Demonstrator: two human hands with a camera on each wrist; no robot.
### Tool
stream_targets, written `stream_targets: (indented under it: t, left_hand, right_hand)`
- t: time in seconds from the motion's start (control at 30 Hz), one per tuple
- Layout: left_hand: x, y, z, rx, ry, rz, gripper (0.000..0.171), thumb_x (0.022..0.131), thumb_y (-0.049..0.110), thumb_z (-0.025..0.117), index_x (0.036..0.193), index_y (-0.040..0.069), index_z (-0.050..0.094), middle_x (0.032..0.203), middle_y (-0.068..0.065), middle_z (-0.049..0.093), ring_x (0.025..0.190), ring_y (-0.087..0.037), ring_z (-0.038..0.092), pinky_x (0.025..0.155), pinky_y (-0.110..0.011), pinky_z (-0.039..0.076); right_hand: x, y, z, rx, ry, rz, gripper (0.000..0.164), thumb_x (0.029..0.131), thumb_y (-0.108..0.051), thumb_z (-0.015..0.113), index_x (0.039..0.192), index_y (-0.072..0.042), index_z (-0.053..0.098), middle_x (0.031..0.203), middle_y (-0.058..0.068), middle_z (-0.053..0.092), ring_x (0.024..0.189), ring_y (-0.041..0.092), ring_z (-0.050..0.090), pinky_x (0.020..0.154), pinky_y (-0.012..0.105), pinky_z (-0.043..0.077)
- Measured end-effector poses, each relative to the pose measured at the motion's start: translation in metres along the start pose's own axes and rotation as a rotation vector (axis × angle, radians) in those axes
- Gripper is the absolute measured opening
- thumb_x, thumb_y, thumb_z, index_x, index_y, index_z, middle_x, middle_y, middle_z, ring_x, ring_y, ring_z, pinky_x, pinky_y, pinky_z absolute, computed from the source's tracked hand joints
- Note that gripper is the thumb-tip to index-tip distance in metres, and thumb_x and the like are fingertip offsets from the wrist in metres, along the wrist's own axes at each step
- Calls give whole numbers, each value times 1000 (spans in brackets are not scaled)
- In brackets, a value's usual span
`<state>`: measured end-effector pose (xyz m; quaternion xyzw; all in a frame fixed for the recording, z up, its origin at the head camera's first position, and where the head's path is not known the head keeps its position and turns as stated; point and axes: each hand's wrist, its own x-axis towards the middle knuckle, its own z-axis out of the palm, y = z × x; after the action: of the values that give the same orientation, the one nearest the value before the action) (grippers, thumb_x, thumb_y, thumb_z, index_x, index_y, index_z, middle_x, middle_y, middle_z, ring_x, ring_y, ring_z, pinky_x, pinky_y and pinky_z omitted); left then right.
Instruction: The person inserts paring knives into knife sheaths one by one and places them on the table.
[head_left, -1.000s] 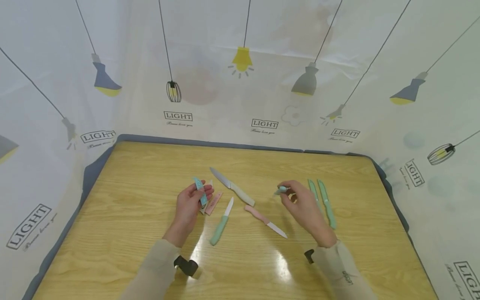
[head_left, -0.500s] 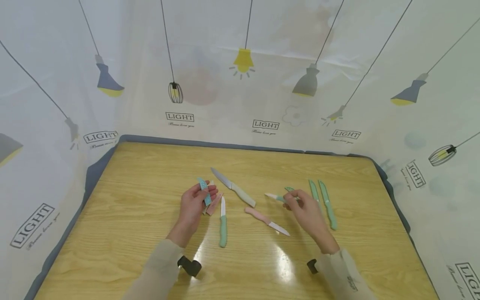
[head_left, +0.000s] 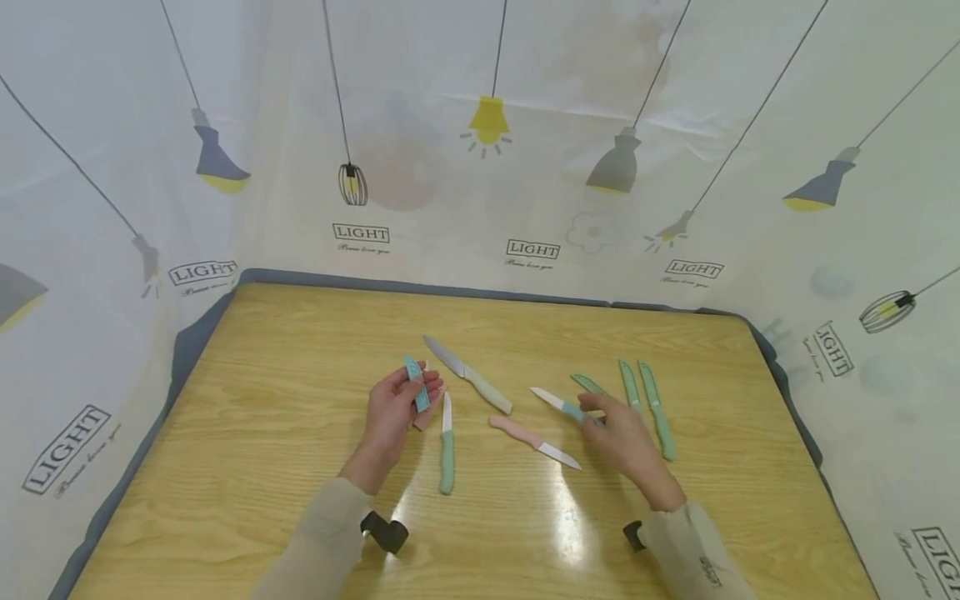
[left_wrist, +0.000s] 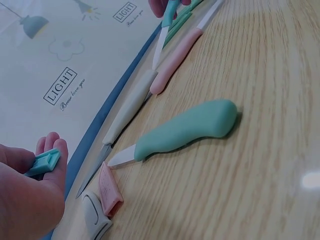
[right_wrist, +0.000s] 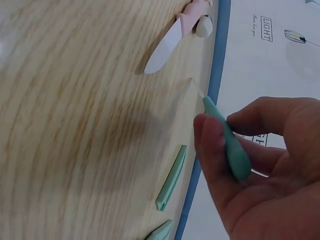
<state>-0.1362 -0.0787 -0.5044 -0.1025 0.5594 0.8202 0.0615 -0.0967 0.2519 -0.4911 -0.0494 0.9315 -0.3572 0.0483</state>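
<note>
My left hand (head_left: pixel 388 417) holds a blue knife sheath (head_left: pixel 417 384) between thumb and fingers, over a pink sheath (left_wrist: pixel 109 189) and a white sheath (left_wrist: pixel 95 216) on the table. My right hand (head_left: pixel 618 437) pinches the blue handle of a paring knife (head_left: pixel 555 400), its white blade pointing left toward the left hand. Just right of the left hand lies a green-handled paring knife (head_left: pixel 447 454) with a white blade. Between the hands are a pink-handled paring knife (head_left: pixel 517 431) and a larger white-handled knife (head_left: pixel 487 390) with a grey blade.
Beyond the right hand lies a green sheath (head_left: pixel 587 382). To its right are two sheathed green knives (head_left: pixel 658 417), side by side, one partly hidden by the hand. The wooden table (head_left: pixel 262 400) meets a printed cloth backdrop (head_left: pixel 450 233) at its back and sides.
The right hand has turned and lowered the blue knife, so its blade shows pointing left, and the green sheath has come into view. The green-handled knife has swivelled; the left hand has shifted slightly right.
</note>
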Motion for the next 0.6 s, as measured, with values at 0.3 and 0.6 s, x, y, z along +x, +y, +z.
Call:
stream_targets:
  t: [0.3,0.6]
  left_hand:
    - [-1,0,7,-9,-14,-25,39,100,3,45,137,-11,45,122,-27,58,109,-31,61,93,-35,51]
    - [0,-2,12,-16,-12,-39,39,101,4,46,137,-9,46,120,-26,59,108,-29,62,91,-33,52]
  right_hand:
    - [8,-4,5,-242,-10,19,35,95,-24,57,116,3,67,104,15,70,54,13,46,55,29,45]
    - [9,-7,10,-239,29,34,31,95,-28,60,105,-1,70,80,3,67,53,11,47,48,26,43]
